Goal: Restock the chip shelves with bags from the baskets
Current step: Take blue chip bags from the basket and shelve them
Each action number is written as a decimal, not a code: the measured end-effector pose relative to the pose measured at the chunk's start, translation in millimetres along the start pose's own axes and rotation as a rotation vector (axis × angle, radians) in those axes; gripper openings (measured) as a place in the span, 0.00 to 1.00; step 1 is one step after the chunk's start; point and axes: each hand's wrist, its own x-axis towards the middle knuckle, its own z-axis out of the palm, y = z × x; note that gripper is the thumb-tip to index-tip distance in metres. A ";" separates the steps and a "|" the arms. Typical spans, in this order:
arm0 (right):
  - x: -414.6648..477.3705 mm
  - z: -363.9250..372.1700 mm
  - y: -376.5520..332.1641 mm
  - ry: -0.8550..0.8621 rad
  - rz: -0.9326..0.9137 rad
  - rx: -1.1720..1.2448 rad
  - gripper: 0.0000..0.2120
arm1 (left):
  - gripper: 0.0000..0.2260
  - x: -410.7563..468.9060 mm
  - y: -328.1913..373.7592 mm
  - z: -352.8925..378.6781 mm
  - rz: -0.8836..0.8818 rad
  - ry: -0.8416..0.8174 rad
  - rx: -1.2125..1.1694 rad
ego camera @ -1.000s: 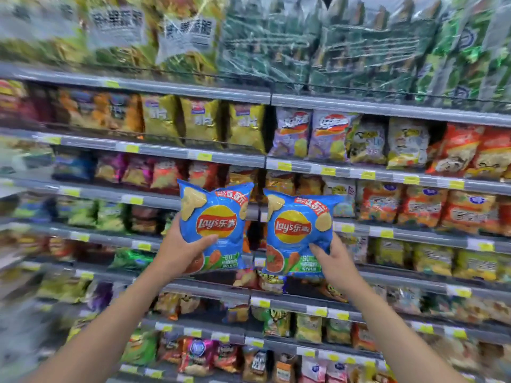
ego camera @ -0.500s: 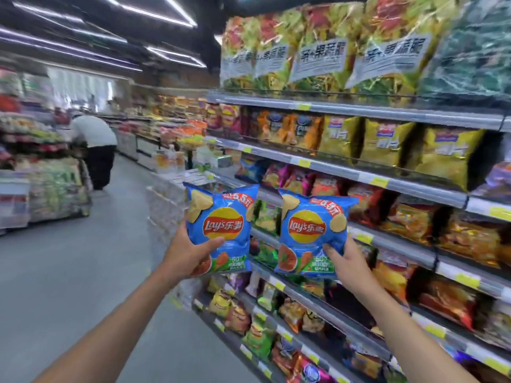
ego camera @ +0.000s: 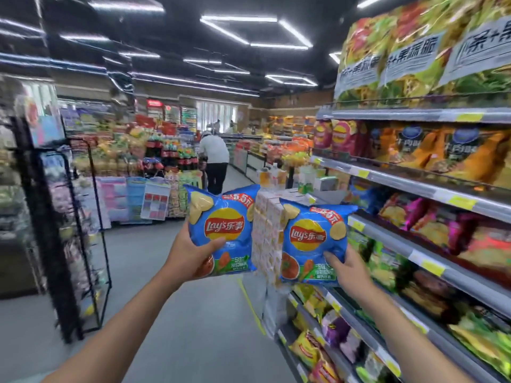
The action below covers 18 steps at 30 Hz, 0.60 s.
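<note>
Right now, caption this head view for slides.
Left hand grips one blue Lay's bag, right hand a second bag, beside shelves.

both chip bags [ego camera: 224, 230] [ego camera: 313, 241] are blue with red-and-yellow logos; shelf tags [ego camera: 460, 201] yellow, floor [ego camera: 154, 272] grey.

"Lay's 乐事" is printed on the left blue bag [ego camera: 225, 229] and the right blue bag [ego camera: 313, 237]. "5.5元" is shown on the left one's red corner banner. "果蔬脆" can be made out on the white labels of the big bags [ego camera: 410, 58].
</note>
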 end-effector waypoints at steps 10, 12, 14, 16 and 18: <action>137.6 94.9 23.2 -0.179 -0.051 0.077 0.11 | 0.24 66.7 -44.2 -34.7 -0.011 0.231 0.051; 162.3 122.7 25.2 -0.206 -0.069 0.098 0.11 | 0.25 82.0 -54.7 -50.7 -0.022 0.282 0.070; 185.8 150.0 30.8 -0.241 -0.087 0.085 0.10 | 0.24 98.9 -63.5 -64.8 -0.042 0.322 0.084; 208.3 176.9 38.7 -0.274 -0.098 0.071 0.13 | 0.23 118.2 -72.6 -75.1 -0.052 0.340 0.111; 230.4 201.1 46.8 -0.299 -0.102 0.059 0.16 | 0.22 141.9 -81.5 -83.5 -0.054 0.343 0.135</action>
